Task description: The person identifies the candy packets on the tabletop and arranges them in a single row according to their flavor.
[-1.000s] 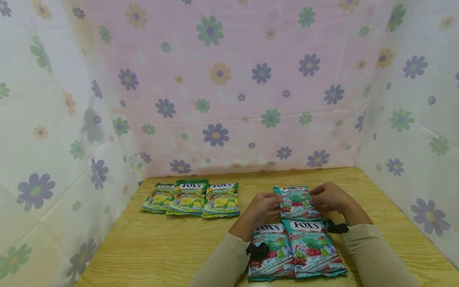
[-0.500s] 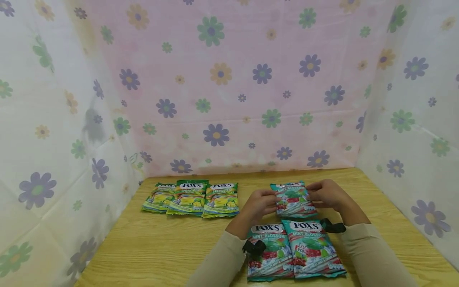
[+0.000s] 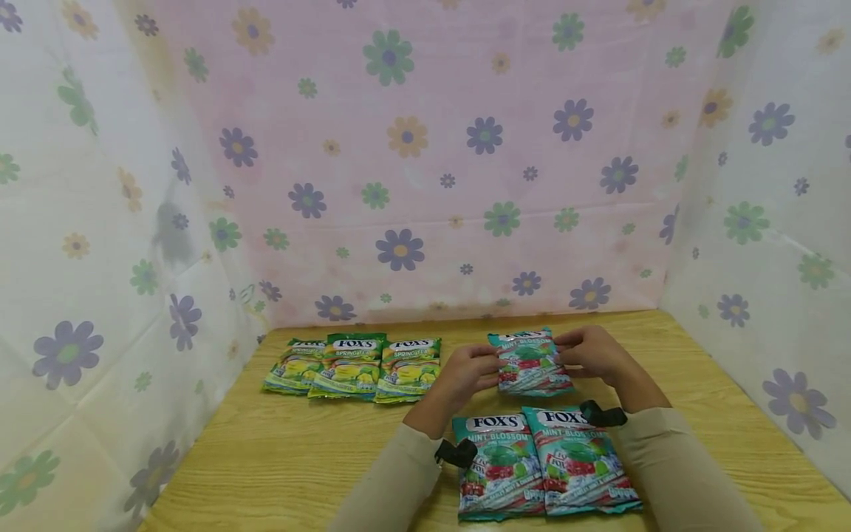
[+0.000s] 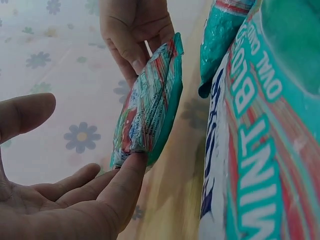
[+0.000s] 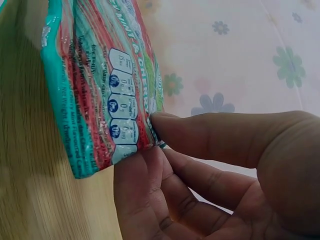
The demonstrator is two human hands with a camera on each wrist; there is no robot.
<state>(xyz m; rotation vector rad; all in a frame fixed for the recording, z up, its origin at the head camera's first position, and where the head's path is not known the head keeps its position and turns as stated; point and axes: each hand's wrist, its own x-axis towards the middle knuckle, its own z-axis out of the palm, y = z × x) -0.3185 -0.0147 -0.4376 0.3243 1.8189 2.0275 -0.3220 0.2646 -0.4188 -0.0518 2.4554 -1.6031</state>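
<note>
A teal and red candy bag (image 3: 532, 362), marked MINT BLOSSOM, is between both hands above the far part of the table, tilted in the left wrist view. My right hand (image 3: 595, 362) pinches its right edge, with the thumb (image 5: 200, 135) on the printed face and fingers behind. On the opposite edge, my left hand (image 3: 465, 377) touches the bag with extended fingertips; its thumb (image 4: 27, 115) stands apart from the bag. Two more mint candy bags, a left one (image 3: 501, 473) and a right one (image 3: 585, 465), lie side by side nearer the camera, below the hands.
Three green and yellow SPRING TEA candy bags, a left one (image 3: 295, 367), a middle one (image 3: 349, 369) and a right one (image 3: 410, 373), lie overlapping at the back left of the wooden table (image 3: 286, 458). Flowered cloth (image 3: 452, 148) encloses the back and sides.
Both hands have carried the mint candy bag up from just behind the front pair, moving it away from the camera and slightly left. The other bags have stayed put.
</note>
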